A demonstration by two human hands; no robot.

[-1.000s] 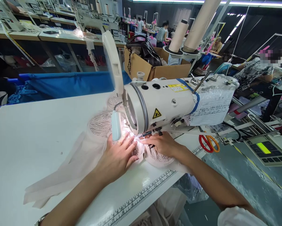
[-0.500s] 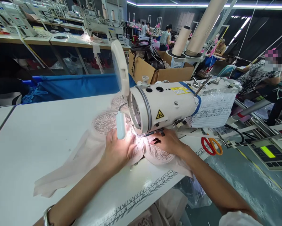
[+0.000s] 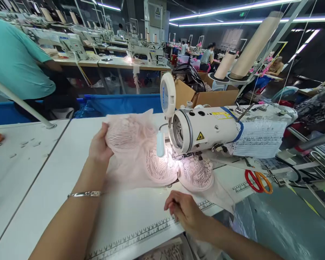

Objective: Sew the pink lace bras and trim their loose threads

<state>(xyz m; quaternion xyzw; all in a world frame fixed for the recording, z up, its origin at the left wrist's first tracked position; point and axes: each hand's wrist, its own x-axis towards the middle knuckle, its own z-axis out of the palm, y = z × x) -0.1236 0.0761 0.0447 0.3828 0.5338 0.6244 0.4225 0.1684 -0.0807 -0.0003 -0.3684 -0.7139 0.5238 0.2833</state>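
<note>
My left hand [image 3: 100,144] is closed on a pale pink lace bra [image 3: 123,135], lifting its cup above the table left of the sewing machine [image 3: 200,126]. Joined to it or lying against it, I cannot tell which, a second pair of pink lace cups [image 3: 162,167] lies under the machine head, lit by a small lamp [image 3: 160,143]. My right hand [image 3: 188,213] hovers near the table's front edge, below these cups and apart from them. Its fingers are curled in; the palm is hidden, and whether anything is inside does not show.
Red and orange-handled scissors [image 3: 258,181] lie right of the machine. Along the table's front edge runs a printed ruler [image 3: 151,231]. Thread cones [image 3: 224,65] and a cardboard box [image 3: 216,97] stand behind. A person in a turquoise top [image 3: 18,61] sits at the left.
My left hand has moved left from beside the needle area and now holds up a bra cup. My right hand has left the fabric and come down toward the front edge. The view has swung left.
</note>
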